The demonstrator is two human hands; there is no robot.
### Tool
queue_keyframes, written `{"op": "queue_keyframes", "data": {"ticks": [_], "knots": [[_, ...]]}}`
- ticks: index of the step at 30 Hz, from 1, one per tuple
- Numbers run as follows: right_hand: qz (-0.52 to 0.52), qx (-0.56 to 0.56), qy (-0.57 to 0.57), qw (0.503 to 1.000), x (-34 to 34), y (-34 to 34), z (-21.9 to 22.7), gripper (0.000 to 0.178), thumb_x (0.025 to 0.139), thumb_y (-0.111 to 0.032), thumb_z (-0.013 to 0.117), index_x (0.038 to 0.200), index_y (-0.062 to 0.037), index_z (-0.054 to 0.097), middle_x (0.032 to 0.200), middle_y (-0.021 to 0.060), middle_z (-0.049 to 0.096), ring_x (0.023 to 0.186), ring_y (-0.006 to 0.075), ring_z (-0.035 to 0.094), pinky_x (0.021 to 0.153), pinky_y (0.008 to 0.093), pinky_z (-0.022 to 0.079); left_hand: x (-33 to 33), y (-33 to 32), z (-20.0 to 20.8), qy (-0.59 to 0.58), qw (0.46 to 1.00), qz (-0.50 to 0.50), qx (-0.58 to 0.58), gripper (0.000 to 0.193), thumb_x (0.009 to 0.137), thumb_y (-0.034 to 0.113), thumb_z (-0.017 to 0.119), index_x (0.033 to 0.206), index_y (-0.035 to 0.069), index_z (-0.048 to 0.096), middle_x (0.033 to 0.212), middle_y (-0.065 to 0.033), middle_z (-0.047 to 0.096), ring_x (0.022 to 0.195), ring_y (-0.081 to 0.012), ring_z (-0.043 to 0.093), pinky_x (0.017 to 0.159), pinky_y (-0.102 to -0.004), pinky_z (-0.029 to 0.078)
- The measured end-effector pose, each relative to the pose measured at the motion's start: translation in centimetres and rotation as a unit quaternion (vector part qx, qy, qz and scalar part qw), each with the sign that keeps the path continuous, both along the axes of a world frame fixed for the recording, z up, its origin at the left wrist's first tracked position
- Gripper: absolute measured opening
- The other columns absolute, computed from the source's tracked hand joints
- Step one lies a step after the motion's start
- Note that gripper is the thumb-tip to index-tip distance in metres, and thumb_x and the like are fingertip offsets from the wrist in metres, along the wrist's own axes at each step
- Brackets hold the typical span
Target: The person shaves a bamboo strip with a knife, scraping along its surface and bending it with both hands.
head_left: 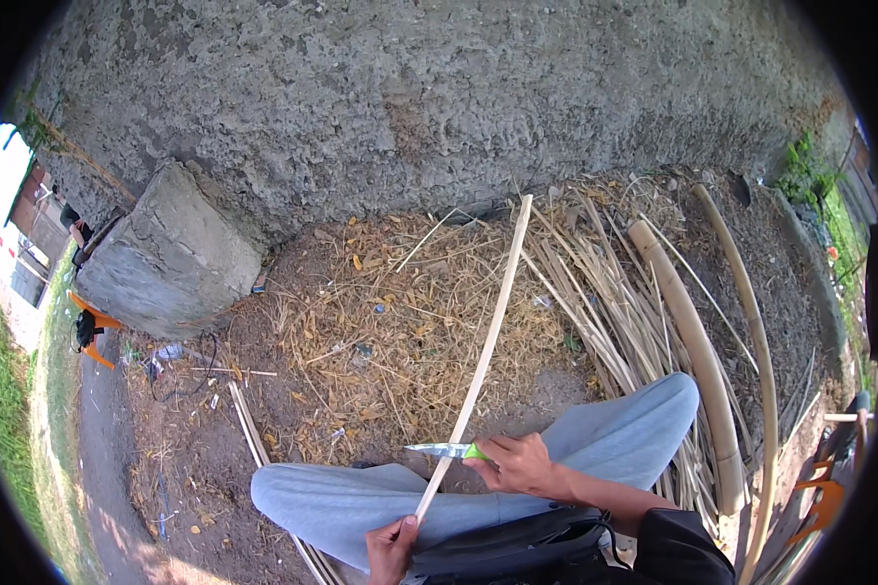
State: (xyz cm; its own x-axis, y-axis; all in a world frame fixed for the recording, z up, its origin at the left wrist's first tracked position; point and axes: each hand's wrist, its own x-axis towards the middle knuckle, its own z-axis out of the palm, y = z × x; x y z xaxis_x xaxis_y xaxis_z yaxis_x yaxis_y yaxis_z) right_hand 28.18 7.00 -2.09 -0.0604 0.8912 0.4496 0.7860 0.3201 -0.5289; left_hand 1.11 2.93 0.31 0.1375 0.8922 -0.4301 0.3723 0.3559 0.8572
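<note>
A long pale bamboo strip [493, 336] runs from my lap up toward the wall. My left hand [390, 551] pinches its near end between thumb and fingers. Closed round the green handle of a knife [444, 449] is my right hand [519, 465]. The blade points left and lies across the strip, a short way above my left hand. Whether its edge bites into the strip cannot be made out. Both hands are over my lap, between my bent legs in grey-blue trousers [619, 429].
Many split bamboo strips [605, 297] lie piled to the right, beside a thick bamboo pole [688, 341] and a thinner curved pole [756, 341]. A few strips [249, 424] lie at left. Straw and shavings [390, 341] cover the ground before a rough wall [458, 107]; a concrete block [180, 253] stands left.
</note>
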Motion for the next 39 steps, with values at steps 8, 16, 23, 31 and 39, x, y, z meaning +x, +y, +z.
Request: {"op": "queue_keyframes", "data": {"ticks": [8,16,23,31,39], "knots": [[0.003,-0.012,-0.010,1.000,0.5,0.1,-0.1,0.022,0.088,-0.028,0.070,0.083,-0.0073,0.067,0.060,0.0096,0.061,0.042,0.0285,0.058,0.038,0.0397,0.042,0.1,-0.2,-0.4,-0.038,0.999,0.004,0.001,0.047,0.097,0.041,0.059,0.068,0.004,0.059,0.058,0.0040,0.047,0.058,-0.0062,0.040,0.051,-0.0275,0.032],[-0.039,0.010,-0.013,0.999,2.9,1.9,0.8,0.023,0.086,-0.031,0.072,0.084,-0.0082,0.068,0.061,0.0081,0.064,0.043,0.0282,0.059,0.039,0.0405,0.043,-1.7,-0.8,0.0,-0.048,0.997,-0.016,-0.055,0.042,0.098,0.039,0.059,0.079,0.004,0.073,0.057,0.0047,0.050,0.052,-0.0044,0.041,0.047,-0.0242,0.031],[-0.152,-0.021,0.026,0.988,5.7,3.9,-0.7,0.023,0.088,-0.031,0.069,0.085,-0.0078,0.067,0.061,0.0085,0.064,0.043,0.0267,0.059,0.038,0.0390,0.044,-2.4,-1.9,-1.4,-0.017,0.996,-0.030,-0.081,0.040,0.099,0.039,0.058,0.086,0.004,0.075,0.055,0.0080,0.042,0.049,-0.0035,0.035,0.046,-0.0236,0.026],[-0.162,0.024,-0.004,0.986,6.9,4.6,-0.4,0.025,0.087,-0.034,0.071,0.086,-0.0094,0.067,0.064,0.0066,0.065,0.040,0.0243,0.056,0.037,0.0383,0.043,-1.9,-2.6,0.7,-0.009,0.997,-0.004,-0.077,0.037,0.100,0.035,0.057,0.091,0.005,0.076,0.056,0.0090,0.038,0.050,-0.0038,0.031,0.046,-0.0256,0.023],[-0.046,0.071,-0.042,0.996,4.0,2.1,0.4,0.024,0.088,-0.033,0.070,0.081,-0.0105,0.066,0.059,0.0060,0.064,0.039,0.0218,0.056,0.034,0.0371,0.041,-3.1,-3.3,-1.3,-0.041,0.996,0.002,-0.075,0.034,0.101,0.032,0.058,0.096,0.004,0.077,0.055,0.0086,0.038,0.050,-0.0040,0.030,0.045,-0.0271,0.022]]}}
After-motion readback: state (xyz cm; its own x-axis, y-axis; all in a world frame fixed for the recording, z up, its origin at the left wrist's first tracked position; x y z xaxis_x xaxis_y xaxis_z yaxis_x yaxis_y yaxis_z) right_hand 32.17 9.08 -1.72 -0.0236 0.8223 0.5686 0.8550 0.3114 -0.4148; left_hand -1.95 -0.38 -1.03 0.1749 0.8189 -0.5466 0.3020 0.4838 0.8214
